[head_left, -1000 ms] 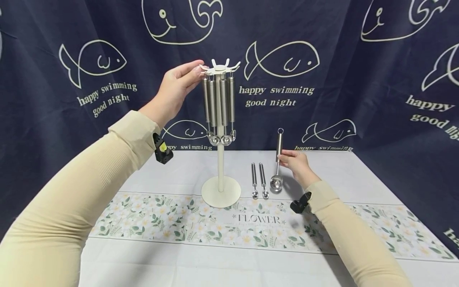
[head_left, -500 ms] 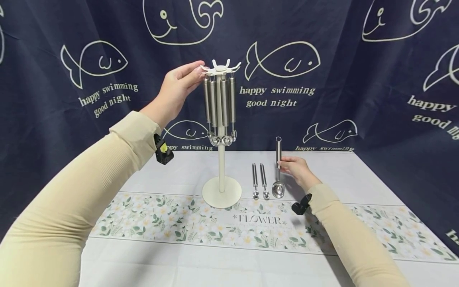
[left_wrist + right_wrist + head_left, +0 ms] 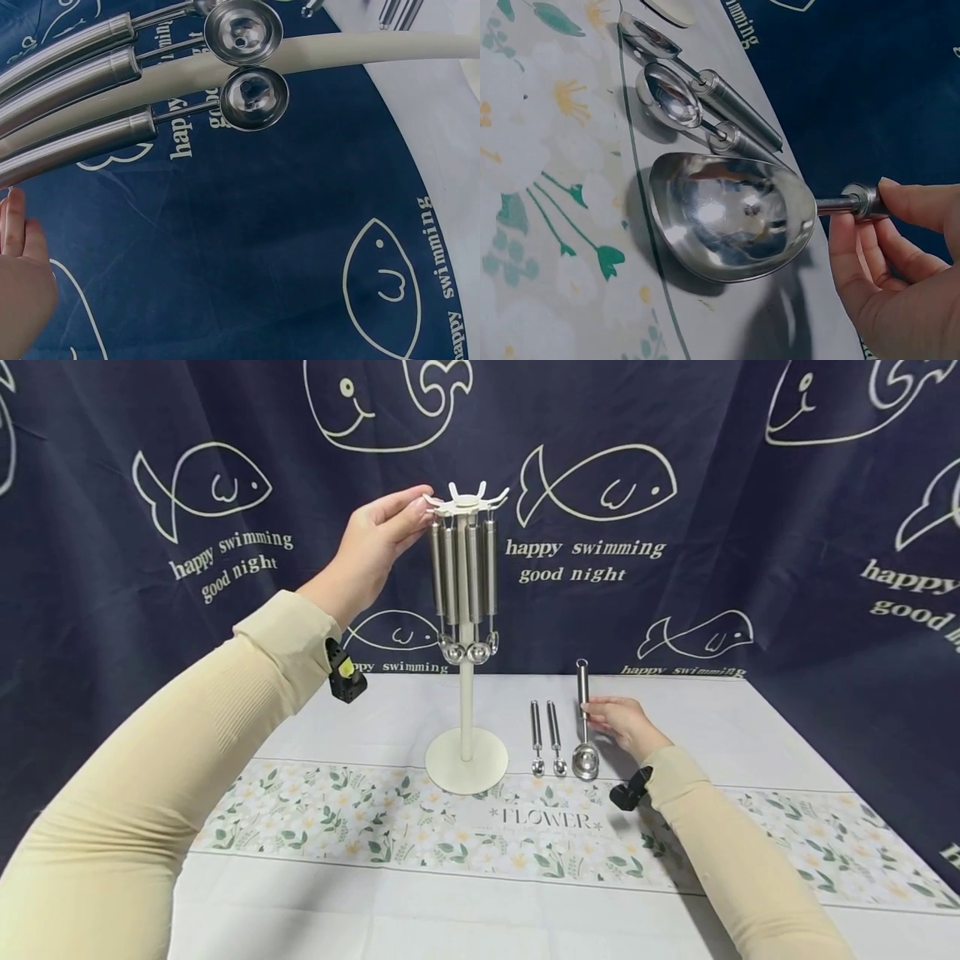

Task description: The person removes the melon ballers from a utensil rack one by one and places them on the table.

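My left hand (image 3: 378, 545) is at the top of a white utensil rack (image 3: 467, 710), its thumb and fingers pinching the left side of the hook ring. Several steel melon ballers (image 3: 473, 577) hang from the hooks; their round bowls (image 3: 253, 97) show large in the left wrist view. My right hand (image 3: 621, 723) grips a big steel ice cream scoop (image 3: 585, 760) by the lower handle, thumb on one side and fingers on the other. The scoop's bowl (image 3: 731, 217) faces up, low over the table; contact is unclear. Left of it lie two small melon ballers (image 3: 537, 735).
A white tablecloth (image 3: 285, 902) with a floral strip (image 3: 337, 818) covers the table. The rack's round base (image 3: 450, 768) stands left of the loose ballers. Behind hangs a dark blue curtain (image 3: 420, 552) with fish drawings.
My right hand has lowered the ice cream scoop toward the table and nearer to me, beside the two small melon ballers. The left hand keeps its place at the rack.
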Motion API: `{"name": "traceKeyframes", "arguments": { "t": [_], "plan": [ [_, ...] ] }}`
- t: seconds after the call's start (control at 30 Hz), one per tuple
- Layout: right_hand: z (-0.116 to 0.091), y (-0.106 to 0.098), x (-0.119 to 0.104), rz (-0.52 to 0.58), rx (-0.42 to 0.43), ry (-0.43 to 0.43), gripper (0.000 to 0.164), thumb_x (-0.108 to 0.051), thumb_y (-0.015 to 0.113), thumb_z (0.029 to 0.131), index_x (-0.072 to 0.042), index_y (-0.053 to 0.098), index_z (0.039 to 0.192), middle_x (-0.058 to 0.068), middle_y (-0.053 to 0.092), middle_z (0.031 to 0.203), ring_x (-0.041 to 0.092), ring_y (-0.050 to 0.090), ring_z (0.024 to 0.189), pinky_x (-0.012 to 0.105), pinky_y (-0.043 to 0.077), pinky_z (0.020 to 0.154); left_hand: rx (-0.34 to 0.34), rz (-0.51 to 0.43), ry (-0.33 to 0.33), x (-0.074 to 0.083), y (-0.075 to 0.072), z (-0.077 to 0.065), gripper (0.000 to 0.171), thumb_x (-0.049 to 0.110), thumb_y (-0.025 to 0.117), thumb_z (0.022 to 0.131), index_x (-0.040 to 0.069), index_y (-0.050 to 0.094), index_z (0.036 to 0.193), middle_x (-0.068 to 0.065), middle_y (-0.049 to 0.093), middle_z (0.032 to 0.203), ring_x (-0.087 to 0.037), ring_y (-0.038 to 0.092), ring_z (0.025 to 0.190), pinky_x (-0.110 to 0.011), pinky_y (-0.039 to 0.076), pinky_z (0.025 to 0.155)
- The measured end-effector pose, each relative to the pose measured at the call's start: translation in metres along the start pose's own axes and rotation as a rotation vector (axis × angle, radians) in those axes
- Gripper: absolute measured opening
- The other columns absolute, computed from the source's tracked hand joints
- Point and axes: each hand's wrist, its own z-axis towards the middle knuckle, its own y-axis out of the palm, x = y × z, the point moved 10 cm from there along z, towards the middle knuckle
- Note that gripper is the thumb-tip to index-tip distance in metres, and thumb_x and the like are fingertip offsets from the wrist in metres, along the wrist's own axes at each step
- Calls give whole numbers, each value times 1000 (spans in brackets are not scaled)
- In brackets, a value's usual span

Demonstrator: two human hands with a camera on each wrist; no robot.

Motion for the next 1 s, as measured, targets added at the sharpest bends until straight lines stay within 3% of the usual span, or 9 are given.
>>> {"name": "traceKeyframes", "arguments": {
  "t": [0.57,1.0],
  "plan": [
    [11,-2,18,-4,28,63,48,4,61,90,16,43,133,-6,65,71,3,64,62,17,59,67,9,12,13,-1,0,2,39,6,56,97,-6,51,135,-18,60,129,-15,62,112,-23,45,106],
    [22,-3,27,-40,64,81,38,6,63,88,16,50,122,-4,63,64,3,63,56,17,59,62,35,20,24,-1,-2,3,38,6,56,98,-6,52,134,-19,59,131,-15,62,111,-22,46,105]
  ]
}}
